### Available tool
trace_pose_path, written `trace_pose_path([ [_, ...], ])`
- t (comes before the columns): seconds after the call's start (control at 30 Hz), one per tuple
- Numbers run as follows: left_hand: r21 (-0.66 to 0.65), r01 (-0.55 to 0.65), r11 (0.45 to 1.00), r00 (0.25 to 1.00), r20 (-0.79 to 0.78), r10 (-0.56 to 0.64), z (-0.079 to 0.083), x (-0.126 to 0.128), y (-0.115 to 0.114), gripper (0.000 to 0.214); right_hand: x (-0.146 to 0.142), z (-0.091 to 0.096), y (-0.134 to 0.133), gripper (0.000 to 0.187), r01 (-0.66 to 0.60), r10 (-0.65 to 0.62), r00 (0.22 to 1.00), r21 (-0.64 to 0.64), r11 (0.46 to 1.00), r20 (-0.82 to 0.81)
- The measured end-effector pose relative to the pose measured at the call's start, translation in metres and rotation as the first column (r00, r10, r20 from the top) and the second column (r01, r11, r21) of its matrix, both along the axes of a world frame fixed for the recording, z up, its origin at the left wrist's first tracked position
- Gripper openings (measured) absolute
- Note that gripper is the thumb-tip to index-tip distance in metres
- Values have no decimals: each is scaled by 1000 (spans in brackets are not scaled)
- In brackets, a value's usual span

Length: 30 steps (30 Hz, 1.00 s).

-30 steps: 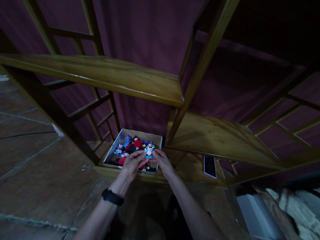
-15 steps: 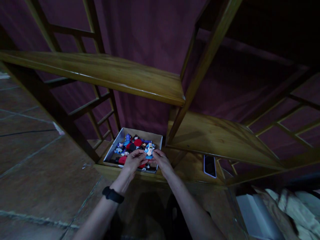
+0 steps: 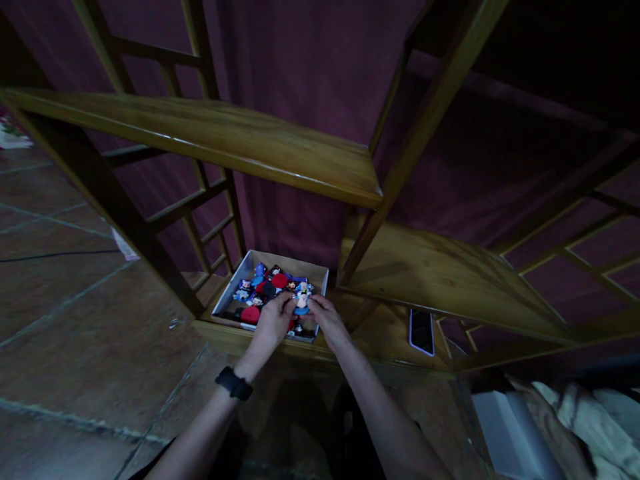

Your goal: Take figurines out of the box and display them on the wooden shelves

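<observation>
A small figurine (image 3: 302, 300), pale and blue with a round blue base, is pinched between my two hands above the near right part of a shallow box. My left hand (image 3: 275, 319) grips its left side, fingers closed. On the other side, my right hand (image 3: 327, 320) has thumb and fingers closed on its right edge. The cardboard box (image 3: 227, 293) has white outer walls and holds several more figurines in blue, red and black, lying jumbled. Among them are a blue-and-white figurine (image 3: 243, 289) and a red round base (image 3: 251, 315). My hands hide part of the contents.
The box rests on a low wooden ledge (image 3: 370, 333) of a shelf unit. A phone (image 3: 421, 331) lies on that ledge to the right. A wooden shelf board (image 3: 240, 143) spans above the box, beside an upright post (image 3: 400, 170). At lower right are a pale box (image 3: 515, 433) and cloth (image 3: 575, 420).
The view has shifted slightly, so everything sits a little further right. Both hands still hold the figurine over the box, with hardly any change in grip.
</observation>
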<state>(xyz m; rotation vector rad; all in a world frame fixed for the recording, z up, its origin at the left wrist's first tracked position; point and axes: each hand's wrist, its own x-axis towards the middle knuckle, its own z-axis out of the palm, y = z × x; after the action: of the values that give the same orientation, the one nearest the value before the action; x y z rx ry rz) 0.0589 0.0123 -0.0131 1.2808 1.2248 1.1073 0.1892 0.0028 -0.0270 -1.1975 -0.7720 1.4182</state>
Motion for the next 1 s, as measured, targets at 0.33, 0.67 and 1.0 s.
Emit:
trace_pose_path([
  [0.33, 182, 104, 978, 807, -591, 24, 10, 0, -6, 21, -1, 0, -3, 25, 12, -12, 1000, -59, 998, 4],
  [0.67, 173, 358, 918, 391, -920, 20, 25, 4, -21, 25, 1, 1, -4, 9, 31, -54, 979, -115, 993, -195],
  [1.0, 191, 523, 830, 282, -959, 43, 28, 7, -22, 33, 2, 0, -2, 16, 64, -165, 922, -284, 957, -350],
])
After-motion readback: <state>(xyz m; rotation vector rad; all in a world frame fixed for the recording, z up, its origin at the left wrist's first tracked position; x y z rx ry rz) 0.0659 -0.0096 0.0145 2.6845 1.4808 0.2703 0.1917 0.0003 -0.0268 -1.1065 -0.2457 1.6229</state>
